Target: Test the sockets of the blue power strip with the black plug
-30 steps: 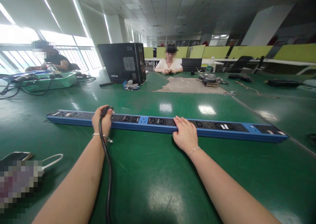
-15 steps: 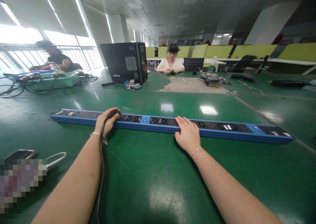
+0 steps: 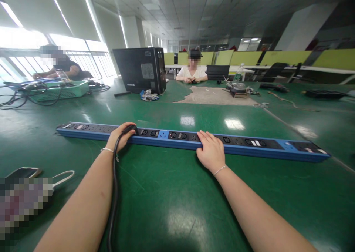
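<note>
A long blue power strip (image 3: 177,145) with black sockets lies across the green table (image 3: 166,192). My left hand (image 3: 119,136) is closed around a black plug (image 3: 129,129) at the strip's left half, its fingers wrapped over the plug against the sockets. From the plug a thick black cable (image 3: 114,192) runs down along my left forearm. My right hand (image 3: 211,150) rests on the strip right of its middle, fingers laid over the top edge and gripping it.
A black computer case (image 3: 138,70) stands at the back, with gloves (image 3: 149,95) beside it. A green basket (image 3: 59,91) with cables is at the left, a phone (image 3: 23,173) at the near left. Two people sit beyond; a bottle (image 3: 239,73) stands farther back.
The plug in my left hand has tilted slightly and sits a little lower against the strip. My right hand and the strip have stayed in place.
</note>
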A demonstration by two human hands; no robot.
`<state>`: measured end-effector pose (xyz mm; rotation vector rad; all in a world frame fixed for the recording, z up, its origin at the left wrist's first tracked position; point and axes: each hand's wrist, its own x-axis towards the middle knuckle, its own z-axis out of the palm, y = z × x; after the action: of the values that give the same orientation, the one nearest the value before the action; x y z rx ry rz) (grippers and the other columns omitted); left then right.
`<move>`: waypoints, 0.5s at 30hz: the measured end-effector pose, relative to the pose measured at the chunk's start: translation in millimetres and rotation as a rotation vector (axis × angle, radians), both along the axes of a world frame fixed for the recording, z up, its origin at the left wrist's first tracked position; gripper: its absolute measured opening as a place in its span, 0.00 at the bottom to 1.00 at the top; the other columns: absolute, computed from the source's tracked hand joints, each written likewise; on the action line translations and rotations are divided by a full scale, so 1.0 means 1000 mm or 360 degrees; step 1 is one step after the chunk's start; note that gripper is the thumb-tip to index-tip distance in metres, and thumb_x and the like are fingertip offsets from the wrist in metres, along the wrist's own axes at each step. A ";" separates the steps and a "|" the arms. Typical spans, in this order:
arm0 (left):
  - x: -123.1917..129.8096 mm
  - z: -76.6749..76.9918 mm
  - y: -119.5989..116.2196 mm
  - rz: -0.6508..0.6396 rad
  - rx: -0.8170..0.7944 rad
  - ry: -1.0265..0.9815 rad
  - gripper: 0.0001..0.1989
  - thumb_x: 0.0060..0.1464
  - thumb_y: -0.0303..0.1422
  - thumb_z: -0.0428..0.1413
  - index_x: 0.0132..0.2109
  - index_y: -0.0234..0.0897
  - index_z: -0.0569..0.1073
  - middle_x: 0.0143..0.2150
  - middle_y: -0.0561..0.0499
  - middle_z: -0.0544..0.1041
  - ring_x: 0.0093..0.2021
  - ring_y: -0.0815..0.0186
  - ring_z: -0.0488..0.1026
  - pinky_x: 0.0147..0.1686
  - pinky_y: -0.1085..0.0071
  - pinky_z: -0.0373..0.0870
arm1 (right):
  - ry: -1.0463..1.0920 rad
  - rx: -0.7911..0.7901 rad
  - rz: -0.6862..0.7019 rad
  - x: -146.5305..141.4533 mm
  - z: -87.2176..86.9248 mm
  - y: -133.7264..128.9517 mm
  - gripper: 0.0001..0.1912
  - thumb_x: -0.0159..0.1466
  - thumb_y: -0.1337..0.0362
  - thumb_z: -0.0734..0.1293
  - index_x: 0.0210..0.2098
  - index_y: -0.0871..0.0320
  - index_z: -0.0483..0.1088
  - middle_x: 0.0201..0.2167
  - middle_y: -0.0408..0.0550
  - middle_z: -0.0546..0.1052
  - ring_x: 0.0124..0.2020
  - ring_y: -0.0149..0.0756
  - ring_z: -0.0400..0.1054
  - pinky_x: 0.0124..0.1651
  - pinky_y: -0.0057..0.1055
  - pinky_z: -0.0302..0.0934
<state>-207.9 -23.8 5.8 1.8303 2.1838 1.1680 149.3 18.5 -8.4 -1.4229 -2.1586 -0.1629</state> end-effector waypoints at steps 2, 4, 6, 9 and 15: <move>0.000 0.000 0.000 0.0008 0.0002 0.0003 0.19 0.50 0.44 0.51 0.47 0.43 0.72 0.45 0.50 0.77 0.46 0.59 0.72 0.51 0.64 0.64 | -0.0004 -0.0002 -0.0002 0.000 0.000 0.000 0.28 0.54 0.70 0.58 0.55 0.59 0.65 0.57 0.45 0.67 0.59 0.39 0.57 0.59 0.38 0.48; 0.001 0.000 0.000 0.0022 -0.0002 0.0004 0.19 0.50 0.44 0.51 0.47 0.43 0.72 0.45 0.50 0.77 0.46 0.59 0.72 0.50 0.64 0.65 | -0.0007 -0.0008 -0.0002 -0.001 0.000 0.000 0.28 0.54 0.70 0.58 0.55 0.59 0.65 0.57 0.45 0.67 0.59 0.39 0.57 0.58 0.38 0.48; 0.001 -0.001 0.000 0.0048 0.0000 -0.0005 0.19 0.49 0.44 0.52 0.47 0.43 0.72 0.44 0.51 0.77 0.45 0.60 0.72 0.50 0.65 0.65 | 0.0000 -0.0011 0.0002 -0.001 0.000 0.000 0.28 0.54 0.70 0.58 0.55 0.58 0.65 0.57 0.45 0.67 0.59 0.39 0.57 0.59 0.38 0.48; 0.002 -0.002 -0.001 0.0076 0.0008 -0.0016 0.19 0.50 0.44 0.52 0.47 0.44 0.72 0.45 0.51 0.77 0.45 0.60 0.72 0.50 0.66 0.65 | 0.0016 -0.0010 -0.0001 0.000 -0.001 0.000 0.28 0.54 0.70 0.58 0.55 0.58 0.65 0.57 0.45 0.67 0.59 0.39 0.57 0.59 0.39 0.48; 0.007 -0.001 -0.002 0.0090 -0.0036 0.0022 0.19 0.50 0.43 0.52 0.48 0.43 0.71 0.46 0.51 0.77 0.45 0.60 0.72 0.50 0.65 0.65 | 0.0001 -0.0012 -0.0010 0.000 0.000 0.000 0.28 0.54 0.70 0.58 0.55 0.59 0.65 0.58 0.44 0.67 0.59 0.38 0.57 0.59 0.38 0.47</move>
<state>-201.2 -25.9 5.2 1.7843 2.2607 1.1391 149.0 18.1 -8.7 -1.4341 -2.1564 -0.1572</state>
